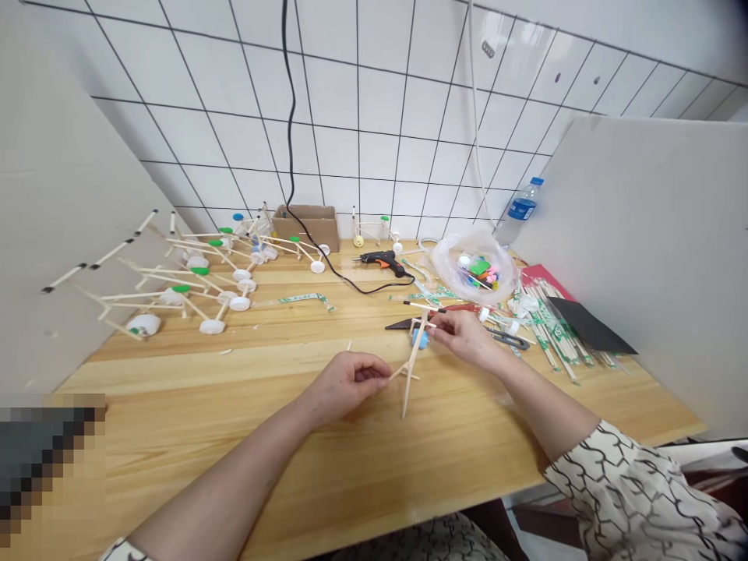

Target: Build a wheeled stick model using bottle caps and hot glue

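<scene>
Between my hands is a small wheeled model made of wooden sticks (414, 357). It has a black-tipped crossbar (416, 305) at its far end and a blue bottle cap (419, 338) below that. My right hand (464, 335) grips the model near the crossbar, thumb and fingers closed. At the near end, my left hand (354, 383) pinches a thin side stick of the same model, its other fingers curled in. The bare end of the long stick points toward me. The fingers partly hide where they touch the wood.
Similar stick models (181, 290) with white wheels crowd the left. A glue gun (382, 262) and its black cord lie behind my hands, near a cardboard box (308, 227). To the right are a plastic bag (447, 261) of colourful pieces, wrapped chopsticks (558, 335), a utility knife (508, 338) and a bottle (520, 210).
</scene>
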Motion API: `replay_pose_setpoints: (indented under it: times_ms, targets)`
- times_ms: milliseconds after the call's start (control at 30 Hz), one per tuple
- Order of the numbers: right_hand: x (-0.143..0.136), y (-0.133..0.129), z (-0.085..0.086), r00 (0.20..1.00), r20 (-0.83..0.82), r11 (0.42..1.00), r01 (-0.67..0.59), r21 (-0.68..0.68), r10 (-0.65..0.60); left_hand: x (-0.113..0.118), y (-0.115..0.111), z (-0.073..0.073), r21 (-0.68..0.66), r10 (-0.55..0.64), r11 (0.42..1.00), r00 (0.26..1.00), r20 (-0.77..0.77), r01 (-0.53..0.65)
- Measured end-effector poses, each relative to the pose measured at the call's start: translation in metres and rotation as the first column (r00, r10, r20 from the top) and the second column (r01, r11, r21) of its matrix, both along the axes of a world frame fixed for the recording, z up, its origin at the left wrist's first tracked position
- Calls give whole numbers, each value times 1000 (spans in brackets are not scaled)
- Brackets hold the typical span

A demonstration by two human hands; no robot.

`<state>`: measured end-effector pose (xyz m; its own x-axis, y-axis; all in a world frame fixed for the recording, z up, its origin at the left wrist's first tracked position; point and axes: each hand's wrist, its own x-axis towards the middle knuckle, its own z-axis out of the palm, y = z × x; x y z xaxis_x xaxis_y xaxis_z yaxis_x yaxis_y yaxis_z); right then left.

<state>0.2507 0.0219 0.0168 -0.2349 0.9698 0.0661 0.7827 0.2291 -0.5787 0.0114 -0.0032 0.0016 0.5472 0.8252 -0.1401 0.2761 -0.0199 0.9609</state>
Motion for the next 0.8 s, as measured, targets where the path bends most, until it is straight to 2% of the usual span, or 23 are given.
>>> replay_pose_setpoints:
  times_ms: [200, 367, 567, 800]
  targets:
    - [-14, 23, 0, 999, 24, 999, -41, 10, 41, 3, -3, 1, -59, 14, 998, 999, 29, -12]
    - [-27, 33, 5, 999, 34, 999, -40, 31, 39, 8, -6, 1, -26, 41, 999, 998, 46, -39]
    - [-32, 26, 7, 1000, -2, 1000, 1, 14, -1, 10, -8, -3, -17, 44, 999, 997, 66, -43]
    - [-16, 6, 15, 997, -50, 999, 54, -8, -54, 9, -8, -7, -32, 29, 999, 996, 90, -26]
